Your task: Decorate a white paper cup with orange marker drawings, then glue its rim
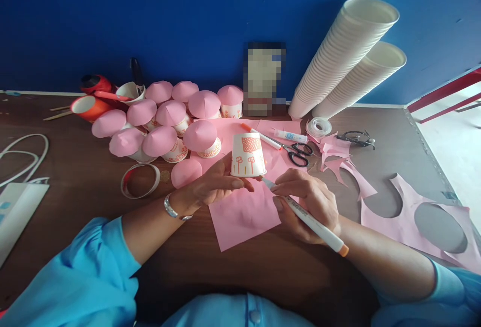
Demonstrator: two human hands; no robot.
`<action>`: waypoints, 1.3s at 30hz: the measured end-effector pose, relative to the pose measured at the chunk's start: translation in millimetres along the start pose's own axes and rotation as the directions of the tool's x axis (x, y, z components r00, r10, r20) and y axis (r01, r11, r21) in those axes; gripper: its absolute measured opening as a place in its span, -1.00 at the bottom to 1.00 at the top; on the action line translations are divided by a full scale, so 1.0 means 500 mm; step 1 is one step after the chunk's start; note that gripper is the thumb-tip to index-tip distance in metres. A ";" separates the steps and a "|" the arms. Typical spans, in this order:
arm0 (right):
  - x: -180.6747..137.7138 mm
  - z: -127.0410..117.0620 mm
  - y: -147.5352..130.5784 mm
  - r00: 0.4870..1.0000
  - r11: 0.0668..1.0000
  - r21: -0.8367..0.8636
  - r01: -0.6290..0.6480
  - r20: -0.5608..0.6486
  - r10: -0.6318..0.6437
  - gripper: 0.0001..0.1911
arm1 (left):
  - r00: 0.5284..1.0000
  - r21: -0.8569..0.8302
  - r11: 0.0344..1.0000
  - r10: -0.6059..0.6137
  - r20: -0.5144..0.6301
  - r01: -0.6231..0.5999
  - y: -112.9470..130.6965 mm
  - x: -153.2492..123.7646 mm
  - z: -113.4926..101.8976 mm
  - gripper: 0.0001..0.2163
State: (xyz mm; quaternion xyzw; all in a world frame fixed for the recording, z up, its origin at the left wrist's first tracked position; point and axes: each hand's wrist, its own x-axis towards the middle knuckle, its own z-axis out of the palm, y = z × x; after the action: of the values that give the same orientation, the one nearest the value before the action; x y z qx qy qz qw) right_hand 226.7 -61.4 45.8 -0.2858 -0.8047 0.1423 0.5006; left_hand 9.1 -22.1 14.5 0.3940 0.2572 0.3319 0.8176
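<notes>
My left hand (pixel 216 183) holds a white paper cup (pixel 248 155) upside down, fingers behind it and thumb under its rim. Orange drawings of flowers and a hatched patch cover its side. My right hand (pixel 310 202) is closed round a white marker (pixel 317 229) with an orange end. The marker's tip is close to the cup's lower right rim; whether it touches I cannot tell. Beneath both hands lies pink paper (pixel 244 217). Behind the cup are a capped orange marker (pixel 261 136), a glue stick (pixel 290 135) and black-handled scissors (pixel 298 155).
Several decorated cups with pink paper cones (pixel 161 140) stand at the left. Two tall cup stacks (pixel 345 51) lean against the blue wall. A phone (pixel 264 79) stands upright between them. Clear tape (pixel 318 126), pink scraps (pixel 402 207) and a tape ring (pixel 140 181) lie around.
</notes>
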 end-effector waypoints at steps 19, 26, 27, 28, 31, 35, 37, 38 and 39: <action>-0.002 0.007 0.006 0.998 0.998 -0.051 -0.029 0.048 0.031 -0.79 | 0.998 0.126 0.992 -0.012 0.064 0.004 -0.002 0.008 -0.002 -0.74; 0.001 0.008 0.005 0.997 0.998 -0.047 -0.035 0.063 0.038 -0.79 | 0.999 0.093 0.996 -0.012 0.048 0.007 0.004 0.009 0.007 -0.72; 0.001 0.008 0.005 0.997 0.998 -0.046 -0.037 0.061 0.039 -0.79 | 0.999 0.091 0.996 -0.014 0.046 0.009 0.003 0.008 0.008 -0.72; 0.001 0.008 0.005 0.997 0.998 -0.047 -0.037 0.059 0.040 -0.79 | 0.999 0.089 0.996 -0.016 0.040 0.013 0.003 0.008 0.008 -0.71; 0.002 0.009 0.004 0.997 0.998 -0.052 -0.046 0.057 0.049 -0.78 | 0.999 0.089 0.996 -0.029 0.032 0.026 0.000 0.007 0.006 -0.69; 0.004 0.008 0.002 0.996 0.997 -0.046 -0.054 0.063 0.057 -0.79 | 0.998 0.111 0.993 -0.041 0.039 0.037 -0.001 0.007 0.004 -0.71; 0.004 0.007 0.000 0.995 0.997 -0.044 -0.061 0.074 0.064 -0.81 | 0.998 0.117 0.992 -0.043 0.037 0.038 -0.001 0.007 0.003 -0.72; 0.004 0.007 -0.001 0.994 0.997 -0.043 -0.065 0.083 0.068 -0.82 | 0.999 0.116 0.993 -0.040 0.038 0.035 -0.001 0.007 0.003 -0.72; 0.004 0.007 -0.002 0.993 0.997 -0.041 -0.068 0.090 0.071 -0.82 | 0.998 0.115 0.993 -0.039 0.039 0.035 -0.002 0.006 0.003 -0.72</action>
State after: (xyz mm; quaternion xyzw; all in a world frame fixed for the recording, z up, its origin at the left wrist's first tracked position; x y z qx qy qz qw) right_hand 222.9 -60.9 46.0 -0.3160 -0.8189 0.1575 0.4525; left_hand 12.4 -20.7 14.2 0.4421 0.2661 0.2931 0.8049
